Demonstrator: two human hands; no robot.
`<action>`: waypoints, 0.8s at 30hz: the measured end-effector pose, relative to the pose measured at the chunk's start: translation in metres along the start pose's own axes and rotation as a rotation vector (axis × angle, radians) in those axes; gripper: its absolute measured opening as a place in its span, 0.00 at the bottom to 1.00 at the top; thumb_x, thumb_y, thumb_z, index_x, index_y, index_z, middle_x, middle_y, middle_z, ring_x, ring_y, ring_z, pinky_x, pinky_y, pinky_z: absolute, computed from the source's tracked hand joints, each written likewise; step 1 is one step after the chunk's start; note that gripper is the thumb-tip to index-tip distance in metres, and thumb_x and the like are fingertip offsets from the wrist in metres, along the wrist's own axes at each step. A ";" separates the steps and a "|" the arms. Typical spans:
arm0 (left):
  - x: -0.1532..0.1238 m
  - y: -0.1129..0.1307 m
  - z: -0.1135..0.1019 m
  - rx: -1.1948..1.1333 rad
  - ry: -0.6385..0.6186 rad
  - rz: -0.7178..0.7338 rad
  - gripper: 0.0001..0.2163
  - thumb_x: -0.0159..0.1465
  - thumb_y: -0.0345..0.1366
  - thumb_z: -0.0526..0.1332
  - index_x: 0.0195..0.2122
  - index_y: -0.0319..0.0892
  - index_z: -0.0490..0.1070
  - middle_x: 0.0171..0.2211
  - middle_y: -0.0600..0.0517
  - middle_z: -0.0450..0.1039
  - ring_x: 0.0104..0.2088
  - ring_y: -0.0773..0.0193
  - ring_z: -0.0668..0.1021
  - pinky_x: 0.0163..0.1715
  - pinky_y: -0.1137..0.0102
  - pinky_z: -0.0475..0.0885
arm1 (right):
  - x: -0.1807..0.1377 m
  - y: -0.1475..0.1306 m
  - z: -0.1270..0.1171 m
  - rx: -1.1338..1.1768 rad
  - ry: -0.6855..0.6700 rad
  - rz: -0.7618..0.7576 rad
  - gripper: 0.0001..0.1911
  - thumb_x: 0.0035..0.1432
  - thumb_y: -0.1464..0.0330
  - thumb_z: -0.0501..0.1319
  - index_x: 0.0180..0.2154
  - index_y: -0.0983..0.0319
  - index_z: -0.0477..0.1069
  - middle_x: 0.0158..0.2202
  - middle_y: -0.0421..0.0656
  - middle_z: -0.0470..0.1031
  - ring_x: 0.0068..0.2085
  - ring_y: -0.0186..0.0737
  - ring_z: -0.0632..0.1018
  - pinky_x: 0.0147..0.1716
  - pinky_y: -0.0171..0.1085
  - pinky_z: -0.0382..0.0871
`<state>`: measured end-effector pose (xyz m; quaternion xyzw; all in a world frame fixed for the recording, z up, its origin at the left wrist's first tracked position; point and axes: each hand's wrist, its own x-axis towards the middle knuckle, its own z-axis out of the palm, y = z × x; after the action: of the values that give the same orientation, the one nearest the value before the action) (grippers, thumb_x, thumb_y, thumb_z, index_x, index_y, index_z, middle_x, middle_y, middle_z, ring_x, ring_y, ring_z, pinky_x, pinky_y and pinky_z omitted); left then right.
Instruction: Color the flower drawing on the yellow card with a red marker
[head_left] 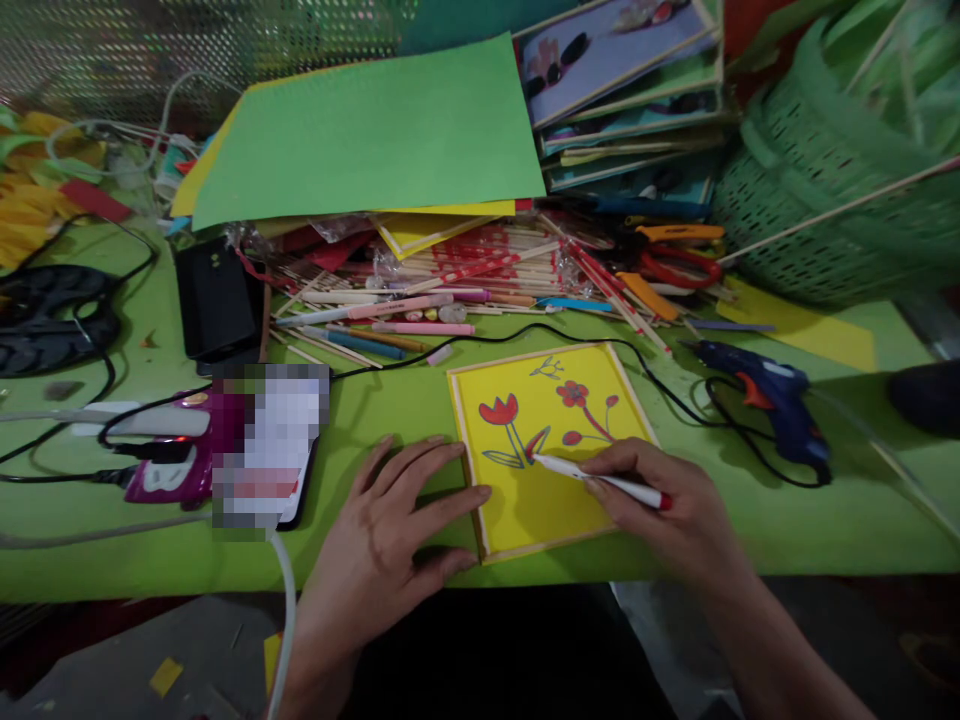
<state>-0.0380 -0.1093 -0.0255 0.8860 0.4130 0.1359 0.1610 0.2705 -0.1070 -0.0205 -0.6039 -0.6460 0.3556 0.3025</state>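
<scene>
Pinched the white marker [626,487] between closed fingers of the right hand [688,520], perhaps for fine control at the red leaf [535,442]. Spread the left hand [390,530] open against the framed yellow card's [536,520] left rim, likely to steady it. Had the card near on the green table [390,405], apparently for easy reach, with the glue gun [780,385] farther right, out of the way.

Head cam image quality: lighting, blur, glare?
Head view: dim overall, corners darker; mosaic blocks cover most of the phone; green basket at right looks soft, perhaps lens-stretched; drawn flowers and white pen in the right hand readable, no strong glare on yellow card.
</scene>
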 end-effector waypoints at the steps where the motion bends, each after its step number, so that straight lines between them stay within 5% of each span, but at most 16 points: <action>1: 0.000 0.000 0.000 -0.004 0.000 -0.003 0.22 0.67 0.43 0.65 0.63 0.58 0.70 0.67 0.49 0.65 0.66 0.50 0.68 0.66 0.44 0.56 | 0.000 0.000 0.000 -0.005 0.006 -0.003 0.03 0.60 0.68 0.66 0.36 0.56 0.79 0.29 0.38 0.82 0.27 0.36 0.79 0.24 0.31 0.71; 11: -0.001 0.001 0.001 -0.005 -0.010 -0.001 0.23 0.67 0.41 0.66 0.64 0.58 0.69 0.68 0.48 0.64 0.67 0.49 0.67 0.67 0.43 0.56 | -0.002 0.003 0.004 0.037 0.090 0.058 0.03 0.61 0.66 0.66 0.37 0.57 0.78 0.36 0.42 0.85 0.32 0.41 0.84 0.28 0.33 0.75; 18: 0.000 0.000 0.000 0.012 -0.011 -0.003 0.24 0.65 0.41 0.67 0.63 0.58 0.70 0.68 0.49 0.65 0.66 0.47 0.69 0.67 0.42 0.57 | -0.002 0.002 0.002 0.102 0.205 0.110 0.01 0.58 0.67 0.66 0.33 0.56 0.77 0.24 0.39 0.79 0.22 0.37 0.77 0.20 0.32 0.68; 24: -0.001 -0.001 0.001 0.021 -0.016 0.009 0.24 0.66 0.42 0.67 0.64 0.58 0.69 0.68 0.48 0.64 0.66 0.48 0.68 0.67 0.43 0.57 | -0.001 0.002 0.004 0.097 0.214 0.143 0.02 0.57 0.67 0.66 0.32 0.58 0.77 0.27 0.41 0.81 0.23 0.37 0.77 0.21 0.32 0.69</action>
<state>-0.0386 -0.1097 -0.0271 0.8905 0.4091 0.1255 0.1544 0.2685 -0.1087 -0.0238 -0.6676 -0.5475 0.3405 0.3724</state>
